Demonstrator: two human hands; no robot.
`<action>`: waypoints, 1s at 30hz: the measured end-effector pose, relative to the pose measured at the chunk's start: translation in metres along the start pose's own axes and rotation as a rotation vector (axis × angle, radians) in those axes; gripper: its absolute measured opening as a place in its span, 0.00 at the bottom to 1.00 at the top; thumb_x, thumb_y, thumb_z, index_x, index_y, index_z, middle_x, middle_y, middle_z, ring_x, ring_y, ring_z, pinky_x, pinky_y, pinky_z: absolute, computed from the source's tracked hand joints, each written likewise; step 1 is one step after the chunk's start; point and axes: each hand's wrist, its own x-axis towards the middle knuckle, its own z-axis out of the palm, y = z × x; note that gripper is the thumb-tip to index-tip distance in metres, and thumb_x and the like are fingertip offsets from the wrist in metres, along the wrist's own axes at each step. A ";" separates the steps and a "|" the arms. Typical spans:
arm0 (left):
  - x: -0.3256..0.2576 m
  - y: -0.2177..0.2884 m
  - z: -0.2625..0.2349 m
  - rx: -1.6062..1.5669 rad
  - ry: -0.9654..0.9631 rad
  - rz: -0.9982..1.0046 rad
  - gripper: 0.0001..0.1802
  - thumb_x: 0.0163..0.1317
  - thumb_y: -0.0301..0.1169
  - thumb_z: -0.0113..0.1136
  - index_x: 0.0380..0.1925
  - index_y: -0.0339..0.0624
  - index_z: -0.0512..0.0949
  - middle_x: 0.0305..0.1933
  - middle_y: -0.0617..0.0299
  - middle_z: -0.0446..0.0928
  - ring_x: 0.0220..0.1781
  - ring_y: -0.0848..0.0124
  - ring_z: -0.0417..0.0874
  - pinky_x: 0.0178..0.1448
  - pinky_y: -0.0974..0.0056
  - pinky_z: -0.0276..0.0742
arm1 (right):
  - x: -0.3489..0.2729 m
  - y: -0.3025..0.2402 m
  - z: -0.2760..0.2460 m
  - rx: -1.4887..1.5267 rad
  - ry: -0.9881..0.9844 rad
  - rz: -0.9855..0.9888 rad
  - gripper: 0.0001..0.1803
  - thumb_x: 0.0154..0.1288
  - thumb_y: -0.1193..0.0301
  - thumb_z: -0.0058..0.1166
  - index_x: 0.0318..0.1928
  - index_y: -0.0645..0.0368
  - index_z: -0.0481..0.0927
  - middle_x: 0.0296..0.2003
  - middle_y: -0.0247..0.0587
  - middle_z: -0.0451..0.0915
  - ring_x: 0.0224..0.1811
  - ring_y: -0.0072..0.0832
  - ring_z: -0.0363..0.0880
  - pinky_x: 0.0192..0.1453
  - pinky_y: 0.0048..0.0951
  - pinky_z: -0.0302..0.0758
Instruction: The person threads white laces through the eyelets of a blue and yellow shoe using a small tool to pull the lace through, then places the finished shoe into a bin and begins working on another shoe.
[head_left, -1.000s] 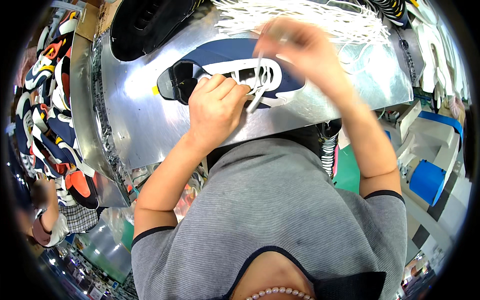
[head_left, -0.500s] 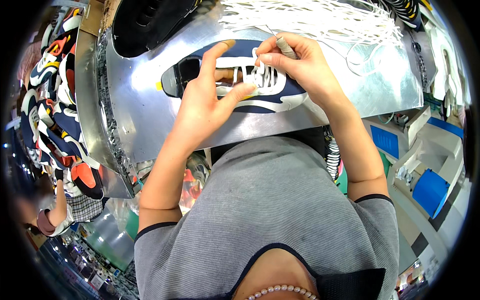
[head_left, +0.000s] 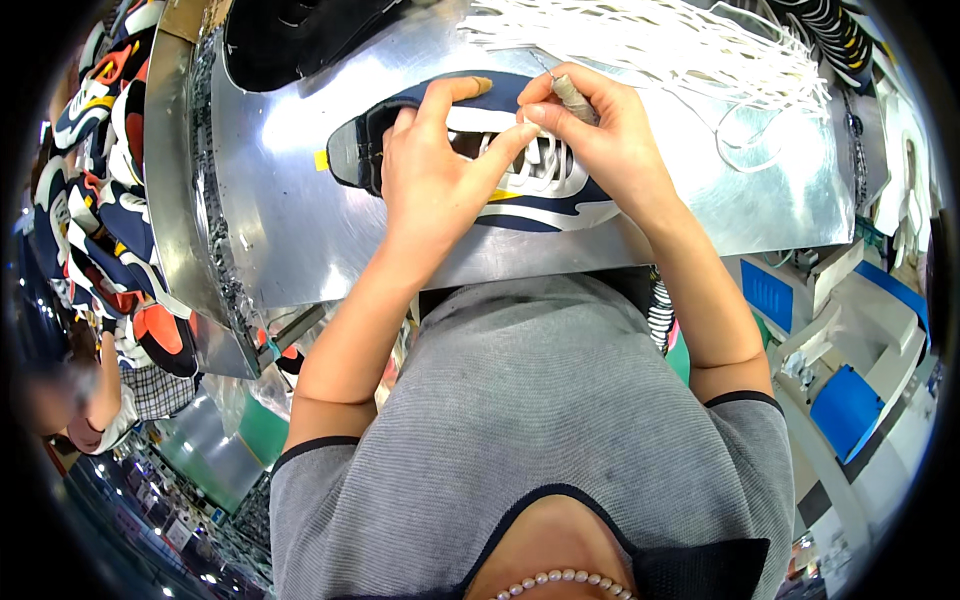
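Observation:
A navy and white sneaker [head_left: 575, 215] lies on its sole on the metal table, toe to the right, with white shoelace [head_left: 547, 165] through its front eyelets. My left hand [head_left: 435, 170] grips the sneaker over its opening. Its forefinger stretches along the far side, its thumb reaches to the laces, and its other fingers are partly hidden. Held in my right hand [head_left: 610, 130] is an awl-like tool [head_left: 573, 98] with a wrapped pale handle, its thin metal tip pointing away from me. The right thumb and forefinger pinch together at the lace, beside my left thumb tip.
A heap of white shoelaces [head_left: 660, 50] covers the far right of the metal table [head_left: 290, 230]. A black shoe-shaped piece [head_left: 300, 40] lies far left. Beyond the left edge, several sneakers [head_left: 90, 220] are stacked near another person [head_left: 110, 400]. Blue and white bins [head_left: 850, 410] stand right.
My left hand has shifted right along the sneaker, its thumb now meeting my right fingertips. The right hand keeps the tool and stays nearly in place. The view has shifted slightly.

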 end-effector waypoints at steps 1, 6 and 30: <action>0.001 0.000 0.002 0.020 0.013 0.040 0.26 0.53 0.40 0.75 0.49 0.40 0.79 0.44 0.54 0.83 0.44 0.66 0.82 0.51 0.62 0.77 | 0.000 0.006 0.002 -0.010 0.034 -0.074 0.04 0.63 0.74 0.61 0.37 0.61 0.83 0.33 0.33 0.82 0.33 0.22 0.76 0.41 0.24 0.73; -0.003 0.001 0.003 0.138 0.052 0.094 0.25 0.49 0.33 0.76 0.48 0.40 0.79 0.43 0.55 0.84 0.45 0.66 0.83 0.52 0.63 0.77 | -0.021 -0.006 0.000 -0.194 0.181 -0.131 0.13 0.65 0.68 0.62 0.46 0.59 0.78 0.34 0.42 0.83 0.31 0.34 0.82 0.36 0.31 0.75; -0.005 -0.009 0.003 -0.364 -0.042 -0.014 0.17 0.62 0.19 0.57 0.52 0.36 0.77 0.37 0.58 0.85 0.30 0.79 0.81 0.38 0.71 0.77 | 0.004 -0.016 0.034 -0.885 -0.105 -0.090 0.15 0.57 0.72 0.58 0.42 0.69 0.71 0.27 0.51 0.84 0.32 0.45 0.86 0.34 0.41 0.81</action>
